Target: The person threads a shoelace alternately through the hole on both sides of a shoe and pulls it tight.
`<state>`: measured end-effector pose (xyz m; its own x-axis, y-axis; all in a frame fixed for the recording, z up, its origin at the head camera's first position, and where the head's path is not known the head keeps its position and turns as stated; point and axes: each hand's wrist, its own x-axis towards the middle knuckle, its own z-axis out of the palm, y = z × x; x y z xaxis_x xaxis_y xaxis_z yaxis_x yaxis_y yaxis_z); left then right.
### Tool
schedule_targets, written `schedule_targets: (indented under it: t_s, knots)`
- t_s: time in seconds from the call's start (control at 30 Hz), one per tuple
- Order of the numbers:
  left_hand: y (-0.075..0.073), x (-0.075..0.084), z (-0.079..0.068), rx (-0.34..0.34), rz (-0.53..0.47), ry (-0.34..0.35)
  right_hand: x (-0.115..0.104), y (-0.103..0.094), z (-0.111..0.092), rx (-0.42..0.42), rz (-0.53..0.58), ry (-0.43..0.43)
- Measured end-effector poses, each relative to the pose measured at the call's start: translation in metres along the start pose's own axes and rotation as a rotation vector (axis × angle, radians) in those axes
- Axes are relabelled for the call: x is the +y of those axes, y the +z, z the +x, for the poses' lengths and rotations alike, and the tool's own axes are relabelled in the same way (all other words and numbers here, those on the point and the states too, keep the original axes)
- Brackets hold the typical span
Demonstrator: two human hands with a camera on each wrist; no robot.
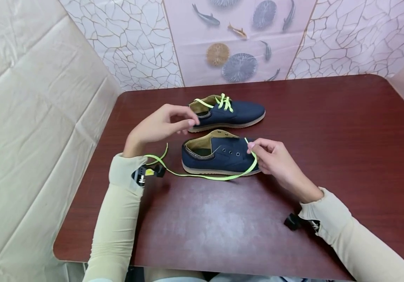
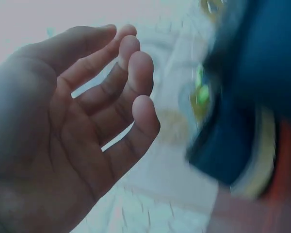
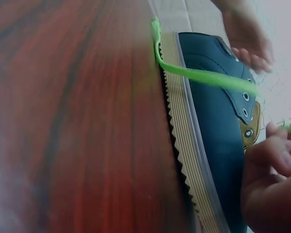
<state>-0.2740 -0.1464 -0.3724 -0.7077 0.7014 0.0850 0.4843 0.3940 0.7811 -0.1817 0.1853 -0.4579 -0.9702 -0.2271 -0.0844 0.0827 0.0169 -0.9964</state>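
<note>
Between thumb and fingers, my right hand (image 1: 276,162) pinches a neon-yellow shoelace (image 1: 219,178) close to one end, above the toe of the nearer shoe. The lace droops along that shoe's near side and trails left across the table to below my left wrist. This dark blue shoe (image 1: 219,154) has bare metal eyelets and points right; its sole shows in the right wrist view. My left hand (image 1: 161,123) hovers at the heels of both shoes, fingers loosely bent, with nothing between them in the left wrist view (image 2: 102,111).
Behind it stands the matching blue shoe (image 1: 244,111), its yellow lace (image 1: 224,102) threaded and tied. Both rest on a dark red-brown wooden table (image 1: 336,137). A patterned wall covering (image 1: 128,43) rises beyond the far edge, and pale cloth (image 1: 29,137) hangs at left.
</note>
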Motion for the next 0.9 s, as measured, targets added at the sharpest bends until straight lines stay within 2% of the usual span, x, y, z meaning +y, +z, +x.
schedule_targets:
  t_s: [0.1,0.2,0.27,0.37,0.5,0.73,0.9]
  knots:
    - [0.014,0.02,0.022,-0.092,0.096,0.057,-0.001,-0.001,-0.002,-0.021,0.0,0.027]
    - [0.028,0.03,0.039,-0.197,0.221,0.092,-0.001,0.0,-0.004,-0.032,-0.004,0.043]
    - [0.037,0.036,0.046,-0.258,0.278,0.091,0.0,0.001,-0.005,-0.034,-0.003,0.06]
    - [0.049,0.037,0.051,-0.317,0.299,0.038,0.003,0.002,-0.006,-0.046,-0.003,0.086]
    - [0.06,0.034,0.054,-0.337,0.291,0.0,0.006,0.004,-0.007,-0.057,-0.019,0.089]
    - [0.078,0.023,0.059,-0.387,0.33,0.069,0.011,0.01,-0.012,-0.069,-0.039,0.093]
    - [0.082,0.012,0.056,-0.344,0.307,0.104,0.016,0.018,-0.013,-0.06,0.021,0.089]
